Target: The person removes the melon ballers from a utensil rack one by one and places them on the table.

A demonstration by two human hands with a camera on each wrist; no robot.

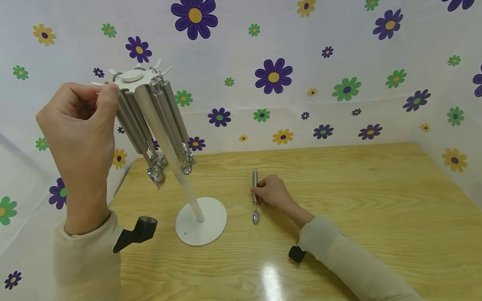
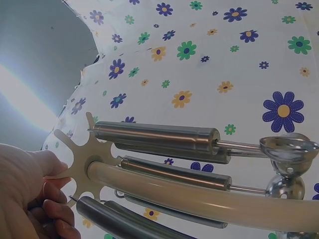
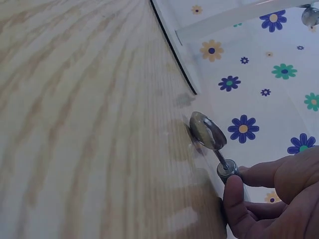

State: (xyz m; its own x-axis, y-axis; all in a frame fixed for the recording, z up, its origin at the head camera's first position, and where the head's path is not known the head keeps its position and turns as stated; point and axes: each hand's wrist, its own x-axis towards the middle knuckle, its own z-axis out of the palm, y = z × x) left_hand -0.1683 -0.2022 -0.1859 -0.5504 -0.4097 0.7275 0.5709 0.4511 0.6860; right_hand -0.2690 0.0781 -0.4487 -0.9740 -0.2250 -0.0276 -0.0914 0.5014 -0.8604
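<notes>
A white utensil stand [image 1: 155, 109] with a hooked top disc rises at the left on a round base [image 1: 202, 234]. My left hand [image 1: 80, 120] pinches one hook arm of its top between thumb and finger. Several steel-handled melon ballers [image 2: 154, 137] hang from the other hooks, with small round bowls pointing down. To the right of the base, a single melon baller [image 1: 256, 217] lies along the table, its bowl toward me. My right hand [image 1: 273, 192] pinches its handle from the right side. In the right wrist view the oval bowl [image 3: 207, 130] is close to the wood.
The light wooden table [image 1: 371, 207] reaches back to a white cloth [image 1: 236, 50] printed with flowers. Black wrist cameras are strapped to both sleeves. Light glares off the table near the front.
</notes>
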